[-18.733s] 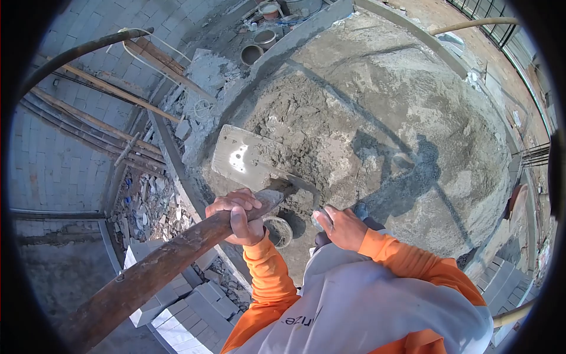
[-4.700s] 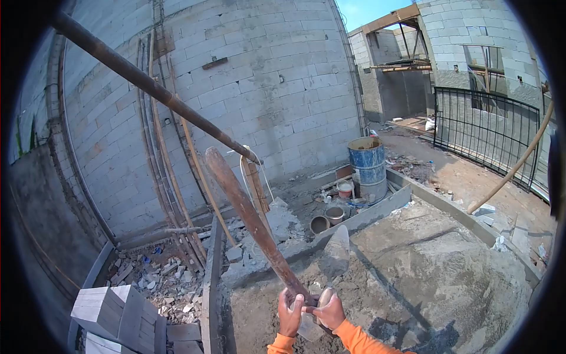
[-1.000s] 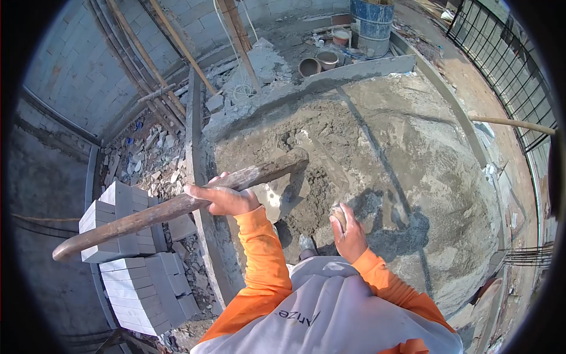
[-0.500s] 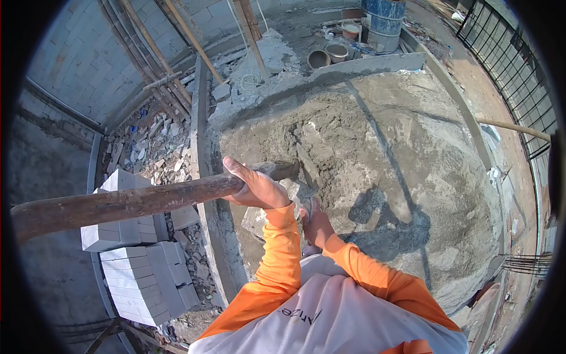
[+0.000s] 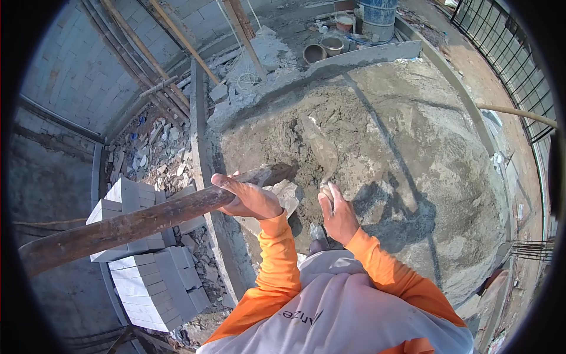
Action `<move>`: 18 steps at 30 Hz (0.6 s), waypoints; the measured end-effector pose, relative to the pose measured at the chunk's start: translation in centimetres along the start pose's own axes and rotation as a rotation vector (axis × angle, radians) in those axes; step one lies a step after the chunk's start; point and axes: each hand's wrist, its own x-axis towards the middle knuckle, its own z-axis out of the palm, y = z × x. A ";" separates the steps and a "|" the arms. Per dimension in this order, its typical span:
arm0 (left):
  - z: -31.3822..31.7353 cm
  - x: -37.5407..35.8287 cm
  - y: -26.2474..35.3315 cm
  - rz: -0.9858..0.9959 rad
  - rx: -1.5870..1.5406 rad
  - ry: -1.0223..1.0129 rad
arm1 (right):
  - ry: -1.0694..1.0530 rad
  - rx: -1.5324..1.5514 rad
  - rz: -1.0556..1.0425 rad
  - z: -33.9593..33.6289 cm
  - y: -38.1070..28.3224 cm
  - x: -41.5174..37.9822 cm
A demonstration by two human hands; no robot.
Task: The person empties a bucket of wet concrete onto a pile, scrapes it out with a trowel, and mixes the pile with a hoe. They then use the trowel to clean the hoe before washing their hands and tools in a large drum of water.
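Note:
A long dark wooden pole (image 5: 118, 233) slants in from the left edge, its far end over the wet mortar (image 5: 348, 141). My left hand (image 5: 250, 197) is wrapped round this pole, thumb on top. To its right, my right hand (image 5: 339, 217) is closed, thumb and fingers pinched round a small greyish thing too small to name. Below the pole's far end, partly behind my left hand, lies a pale stone chunk (image 5: 287, 197). Part of a dark shoe (image 5: 319, 244) shows in front of my shirt.
Stacked pale blocks (image 5: 144, 286) stand at the left beside rubble (image 5: 156, 144). A low concrete rim (image 5: 203, 118) borders the mortar. Bamboo poles (image 5: 132, 56) lean at the upper left. Buckets (image 5: 314, 54) and a blue drum (image 5: 376, 20) stand at the top, with a metal grille (image 5: 501, 53) at the right.
My right hand has moved right, away from the stone chunk and my left hand. My left hand has shifted slightly left, and the pole's near end sits lower in view.

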 end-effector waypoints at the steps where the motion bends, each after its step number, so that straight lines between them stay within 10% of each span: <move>1: 0.0 0.4 -0.4 0.022 -0.019 0.012 | 0.101 -0.009 -0.150 0.3 -0.6 -1.0; 4: -0.3 1.1 -0.3 -0.049 -0.030 0.000 | 0.001 -0.045 -0.184 0.2 0.2 -1.2; 6: -0.5 1.4 0.5 -0.045 -0.041 -0.019 | -0.288 -0.053 0.251 0.0 4.0 1.0; 11: 0.4 2.1 2.6 -0.136 -0.142 0.089 | 0.151 0.057 -0.298 -1.0 -0.5 -2.5; 14: 1.2 2.0 3.7 -0.120 -0.124 0.141 | -0.155 -0.090 0.010 -0.3 1.6 -1.8; 18: 0.6 2.3 3.0 -0.076 -0.129 0.045 | 0.062 -0.011 -0.084 -1.1 1.9 -1.9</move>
